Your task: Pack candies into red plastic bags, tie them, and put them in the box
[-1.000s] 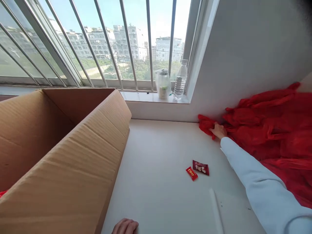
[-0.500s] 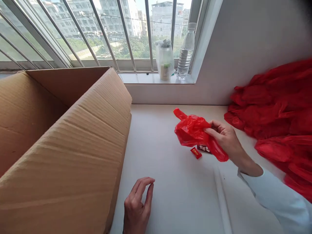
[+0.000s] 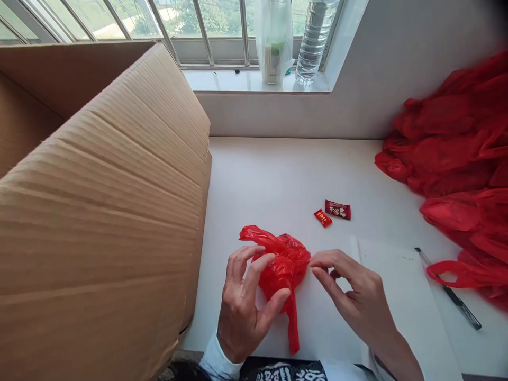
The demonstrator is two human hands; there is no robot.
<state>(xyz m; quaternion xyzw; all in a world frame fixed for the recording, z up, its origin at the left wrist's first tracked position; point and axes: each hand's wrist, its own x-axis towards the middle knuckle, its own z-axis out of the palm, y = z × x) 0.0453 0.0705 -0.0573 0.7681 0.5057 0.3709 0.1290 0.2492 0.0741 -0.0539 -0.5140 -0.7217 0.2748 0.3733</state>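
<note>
A crumpled red plastic bag (image 3: 283, 264) rests low over the white table (image 3: 278, 174) in front of me. My left hand (image 3: 244, 307) grips the bag from the left, thumb and fingers wrapped around its bunched middle. My right hand (image 3: 349, 291) pinches the bag's right edge with its fingertips. One handle strip of the bag hangs down toward me. Two small red candy wrappers (image 3: 333, 212) lie on the table just beyond my right hand.
A large open cardboard box (image 3: 103, 185) fills the left side. A heap of red plastic bags (image 3: 456, 159) lies at the right. A pen (image 3: 450, 290) and a white sheet (image 3: 400, 296) sit near my right arm. A water bottle (image 3: 315, 42) and a bagged jar (image 3: 273, 42) stand on the windowsill.
My right hand pulled one red bag from the heap and brought it toward me. My left hand rose from the table and took hold of the bag. The view tilted downward.
</note>
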